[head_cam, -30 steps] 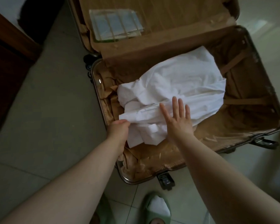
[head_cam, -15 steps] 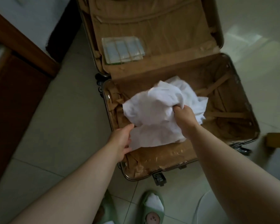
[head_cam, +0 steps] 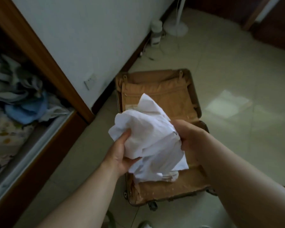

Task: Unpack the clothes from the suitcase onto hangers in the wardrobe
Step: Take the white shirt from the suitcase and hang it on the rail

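Pale tiled floor (head_cam: pixel 229 71), open suitcase (head_cam: pixel 164 96) lying flat on it just beside the white wall (head_cam: pixel 89 38), wooden-framed wardrobe (head_cam: pixel 44 63) at left. Both hands hold a crumpled white garment (head_cam: pixel 148 139) bunched in the air above the suitcase's tan lining: left hand (head_cam: pixel 120 153) cups it from below, thumb pressed into the cloth, while right hand (head_cam: pixel 191 139) curls its fingers round the opposite side. Step in hand looks like the lift-out; next move likely calls for shaking the bundle open to find collar or shoulders, then fetching a hanger, none of which is visible.
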`<control>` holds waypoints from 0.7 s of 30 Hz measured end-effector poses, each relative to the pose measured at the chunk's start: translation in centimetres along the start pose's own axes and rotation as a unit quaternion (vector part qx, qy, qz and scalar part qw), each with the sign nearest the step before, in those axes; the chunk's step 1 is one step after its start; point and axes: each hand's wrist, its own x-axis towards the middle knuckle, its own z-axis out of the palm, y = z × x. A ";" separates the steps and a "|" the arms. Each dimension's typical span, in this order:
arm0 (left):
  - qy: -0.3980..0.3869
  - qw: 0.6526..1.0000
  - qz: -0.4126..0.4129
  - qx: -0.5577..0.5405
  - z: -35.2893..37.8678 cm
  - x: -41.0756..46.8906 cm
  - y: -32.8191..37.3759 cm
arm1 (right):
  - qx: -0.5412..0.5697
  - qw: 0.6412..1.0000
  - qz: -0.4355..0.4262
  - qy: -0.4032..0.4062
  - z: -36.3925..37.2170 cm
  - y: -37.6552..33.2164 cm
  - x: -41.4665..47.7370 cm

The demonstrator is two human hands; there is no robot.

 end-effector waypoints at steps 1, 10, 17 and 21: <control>-0.018 1.000 0.011 0.002 0.7 -1.8 1.5 | -0.016 1.000 -0.009 -0.002 0.2 -1.6 -1.8; -0.048 0.989 0.130 0.054 7.0 -17.0 12.6 | -0.076 0.995 -0.062 0.006 1.1 -13.8 -16.3; -0.022 0.965 0.244 0.089 12.3 -28.4 20.2 | -0.099 0.967 -0.192 -0.137 0.8 -20.3 -24.9; -0.074 0.945 0.299 0.111 16.0 -34.4 22.8 | -0.154 0.944 -0.259 -0.135 3.2 -23.4 -29.2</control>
